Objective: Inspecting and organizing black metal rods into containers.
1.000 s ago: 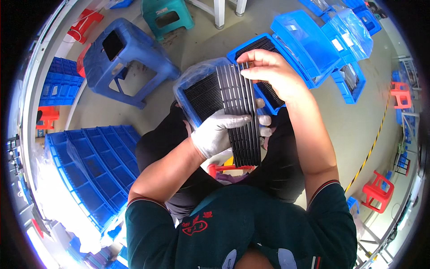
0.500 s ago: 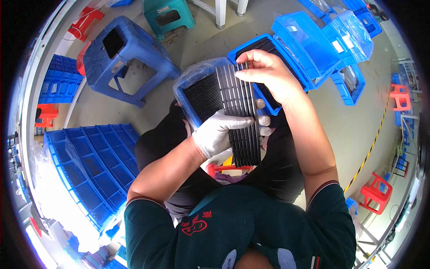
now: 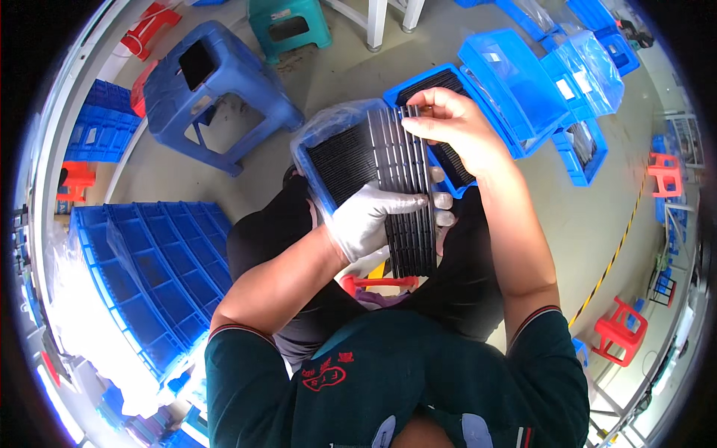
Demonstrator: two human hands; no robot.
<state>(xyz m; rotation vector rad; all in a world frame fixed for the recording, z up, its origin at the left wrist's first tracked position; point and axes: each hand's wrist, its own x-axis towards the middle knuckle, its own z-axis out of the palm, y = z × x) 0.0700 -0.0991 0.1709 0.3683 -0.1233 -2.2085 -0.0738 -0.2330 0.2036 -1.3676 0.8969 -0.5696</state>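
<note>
A bundle of long, thin black strips [image 3: 407,235] stands nearly upright in front of me, its far end fanned slightly apart. My left hand [image 3: 364,222], in a white glove, is closed round the bundle's middle, thumb across the front and fingertips showing past the right edge. With the thumb and fingers of my bare right hand [image 3: 457,128], I pinch the far end of the bundle at its right edge; how many strips lie in that pinch I cannot tell. Behind the bundle sits a plastic-lined blue bin [image 3: 312,179] packed with similar black strips.
Another blue bin [image 3: 390,95] of black strips lies partly behind my right hand, with a tilted blue bin [image 3: 515,82] beside it. A blue stool [image 3: 261,89] stands far left, a green stool [image 3: 317,30] beyond. Stacked blue crates [image 3: 160,276] rise on my left. A red stool [image 3: 621,332] stands right.
The view has shifted slightly, and both hands and the bundle sit a little farther right in it. Both grips look the same.
</note>
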